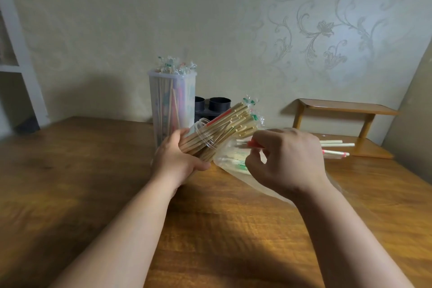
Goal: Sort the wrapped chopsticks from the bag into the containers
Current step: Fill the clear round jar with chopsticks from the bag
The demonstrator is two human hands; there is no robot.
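The left hand [180,161] has its grip wrapped round a clear cup [205,133], held tilted above the wooden surface [93,170] with its mouth pointing up and to the right. A thick bundle of wrapped chopsticks [233,121] sticks out of the cup, wrapper ends uppermost. Just beside it, the right hand [287,159] closes its grip in a pinch on a red-ended wrapped chopstick [253,144] at the open mouth of a clear plastic bag [230,159], which lies on the surface under that hand with more wrapped chopsticks inside. Behind the left hand stands a tall translucent container [173,100], upright and full of chopsticks, and just beside it, nearer the wall, are black round holders [218,104]. To the right, a few loose wrapped chopsticks [336,148] lie near a small wooden stand [346,107].
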